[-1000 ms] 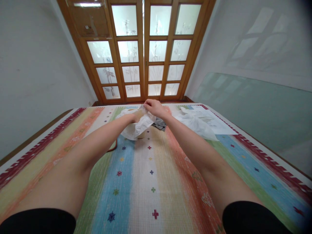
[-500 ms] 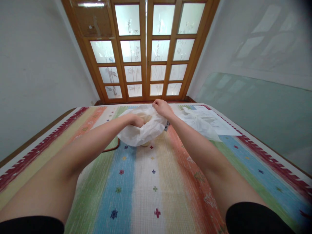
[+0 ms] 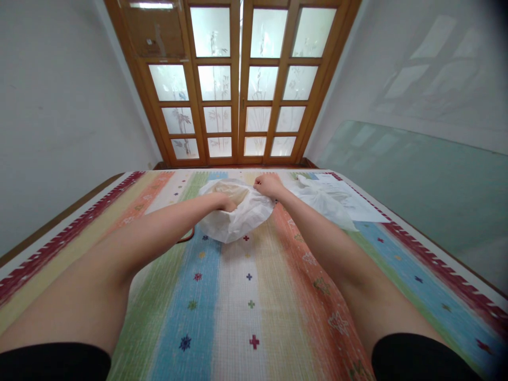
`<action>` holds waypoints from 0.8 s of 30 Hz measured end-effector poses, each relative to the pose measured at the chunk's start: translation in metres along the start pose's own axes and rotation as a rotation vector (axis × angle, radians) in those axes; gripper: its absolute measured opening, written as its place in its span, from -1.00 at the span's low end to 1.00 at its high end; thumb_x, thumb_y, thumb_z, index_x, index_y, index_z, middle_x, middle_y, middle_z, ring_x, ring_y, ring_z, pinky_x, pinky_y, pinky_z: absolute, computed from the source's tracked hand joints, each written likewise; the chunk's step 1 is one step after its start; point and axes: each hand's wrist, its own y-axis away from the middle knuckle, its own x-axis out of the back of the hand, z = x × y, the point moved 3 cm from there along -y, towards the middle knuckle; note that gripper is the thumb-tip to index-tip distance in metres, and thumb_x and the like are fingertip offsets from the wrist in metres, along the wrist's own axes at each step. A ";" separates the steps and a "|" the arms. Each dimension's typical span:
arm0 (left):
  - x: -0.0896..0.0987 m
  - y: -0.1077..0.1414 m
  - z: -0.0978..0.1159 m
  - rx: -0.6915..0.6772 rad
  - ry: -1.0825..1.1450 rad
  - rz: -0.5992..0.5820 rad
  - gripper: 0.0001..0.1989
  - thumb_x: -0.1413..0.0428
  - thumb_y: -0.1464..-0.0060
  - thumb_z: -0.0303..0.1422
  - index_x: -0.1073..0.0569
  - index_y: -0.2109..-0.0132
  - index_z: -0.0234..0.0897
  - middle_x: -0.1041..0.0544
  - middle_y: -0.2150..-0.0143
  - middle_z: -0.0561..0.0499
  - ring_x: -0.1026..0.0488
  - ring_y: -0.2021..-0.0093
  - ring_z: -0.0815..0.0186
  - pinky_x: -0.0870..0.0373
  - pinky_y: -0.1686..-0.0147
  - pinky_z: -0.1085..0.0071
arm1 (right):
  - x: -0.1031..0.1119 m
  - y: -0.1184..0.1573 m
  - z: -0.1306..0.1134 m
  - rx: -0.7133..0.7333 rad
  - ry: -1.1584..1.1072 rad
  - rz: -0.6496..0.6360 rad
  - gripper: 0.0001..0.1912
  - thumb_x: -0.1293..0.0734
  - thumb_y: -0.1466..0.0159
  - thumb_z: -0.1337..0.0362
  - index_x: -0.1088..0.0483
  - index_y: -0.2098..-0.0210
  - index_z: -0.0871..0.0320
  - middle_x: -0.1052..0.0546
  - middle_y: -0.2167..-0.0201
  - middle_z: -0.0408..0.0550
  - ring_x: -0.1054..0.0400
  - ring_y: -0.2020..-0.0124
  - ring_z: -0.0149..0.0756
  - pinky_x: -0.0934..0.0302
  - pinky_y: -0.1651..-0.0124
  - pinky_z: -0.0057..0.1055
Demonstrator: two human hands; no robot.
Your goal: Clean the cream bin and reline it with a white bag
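White bag [image 3: 242, 225], mouth agape, is at the far middle of the table, over the striped tablecloth [image 3: 234, 317]. Right hand [image 3: 269, 186]: fingers closed, pinching the bag's right rim. Left hand [image 3: 224, 201]: set in the bag's mouth, fingers mostly hidden; their opening and any hold cannot be told. Brown loop [image 3: 186, 236] lies just left of the bag. To the right, a second, translucent bag [image 3: 327, 201] rests partly over white paper [image 3: 367, 209]. Beyond the table's far edge stand glazed wooden doors [image 3: 245, 79].
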 end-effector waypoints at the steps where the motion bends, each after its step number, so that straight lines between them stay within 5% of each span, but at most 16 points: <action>1: 0.003 0.003 0.003 0.015 0.007 -0.026 -0.77 -0.30 0.17 -0.28 -0.61 0.28 -0.23 -0.65 0.30 -0.08 -0.55 0.08 0.04 -0.49 0.13 0.28 | -0.003 0.001 0.003 -0.005 0.004 -0.024 -0.81 -0.34 -0.30 0.26 -0.63 0.27 0.11 -0.69 0.18 0.09 -0.54 0.13 -0.10 -0.26 0.16 -0.35; 7: 0.041 0.029 0.035 -0.009 -0.008 -0.201 -0.88 -0.23 0.14 -0.38 -0.62 0.36 -0.22 -0.62 0.40 -0.06 -0.53 0.35 0.16 -0.45 0.24 0.28 | -0.010 0.006 0.007 0.033 0.048 -0.066 -0.78 -0.31 -0.31 0.22 -0.62 0.22 0.09 -0.69 0.16 0.06 -0.53 0.15 -0.11 -0.24 0.17 -0.35; 13: 0.088 0.048 0.033 -0.222 -0.331 0.317 -0.78 -0.12 -0.09 -0.28 -0.62 0.22 -0.25 -0.61 0.26 -0.07 -0.51 0.21 0.17 -0.38 0.09 0.30 | -0.001 0.005 -0.007 0.110 -0.255 0.110 -0.73 -0.26 -0.37 0.17 -0.56 0.11 0.11 -0.66 0.19 -0.02 -0.49 0.21 -0.22 -0.24 0.16 -0.38; 17: 0.084 0.049 0.007 -0.170 -0.406 0.389 -0.70 -0.09 -0.14 -0.24 -0.61 0.09 -0.24 -0.62 0.07 -0.09 -0.51 0.05 0.12 -0.37 -0.03 0.31 | 0.008 0.012 -0.030 0.235 -0.553 0.196 -0.73 -0.24 -0.39 0.14 -0.52 0.10 0.13 -0.65 0.16 -0.05 -0.49 0.13 -0.27 -0.29 0.04 -0.39; 24: 0.062 0.052 -0.033 -0.055 0.139 0.359 -0.50 -0.01 -0.29 0.01 -0.57 -0.07 -0.25 -0.60 -0.14 -0.11 -0.52 -0.06 0.13 -0.41 -0.02 0.34 | 0.013 0.043 -0.051 0.183 -0.736 0.251 -0.69 -0.22 -0.43 0.05 -0.47 0.11 0.11 -0.63 0.11 -0.02 -0.49 0.03 -0.21 -0.31 -0.10 -0.29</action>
